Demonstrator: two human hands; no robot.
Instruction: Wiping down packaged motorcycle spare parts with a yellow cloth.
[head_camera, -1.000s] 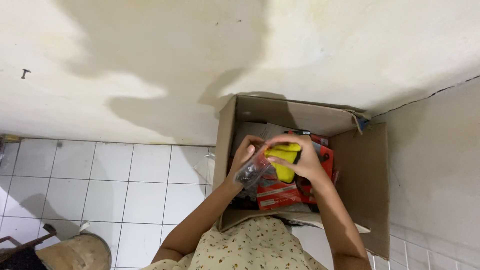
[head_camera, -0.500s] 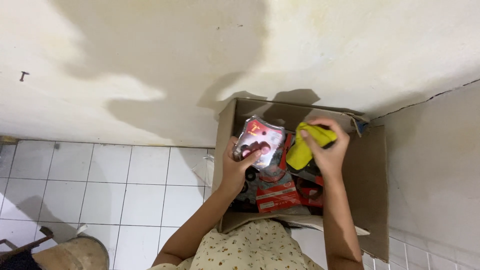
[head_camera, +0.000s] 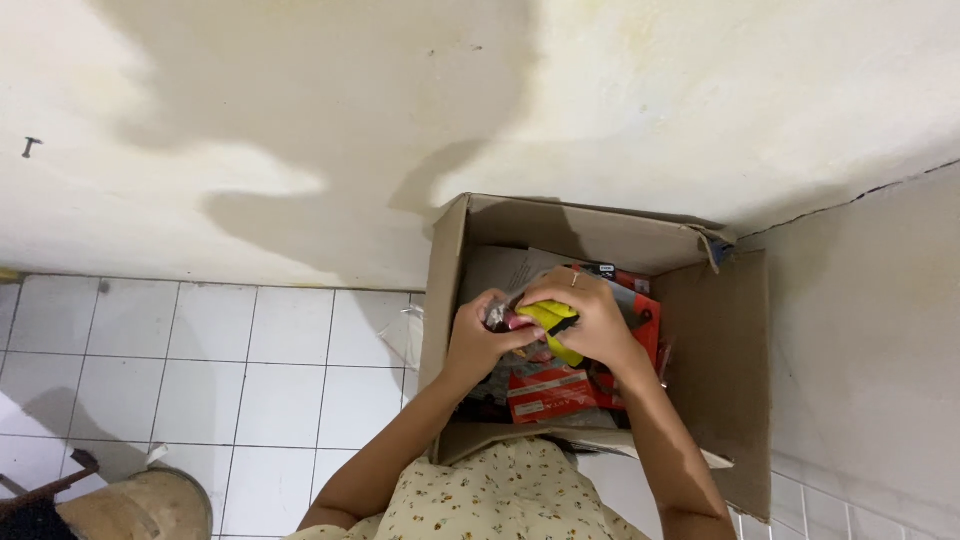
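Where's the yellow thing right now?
In the head view, the yellow item sits right of centre, gripped between both hands over the open cardboard box, above red packets.

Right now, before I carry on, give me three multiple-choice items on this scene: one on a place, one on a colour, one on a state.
1. Where are both hands?
A. Over the open cardboard box
B. On the tiled floor
C. Flat against the wall

2. What colour is the thing under the right hand?
A. Blue
B. Yellow
C. White

3. How does the left hand stand?
A. Hanging free at the person's side
B. Spread flat on the floor
C. Closed on a small shiny packet

Answers:
1. A, since both hands meet above the packets inside the box.
2. B, since the yellow thing shows between the fingers.
3. C, since its fingers curl round the packet beside the right hand.
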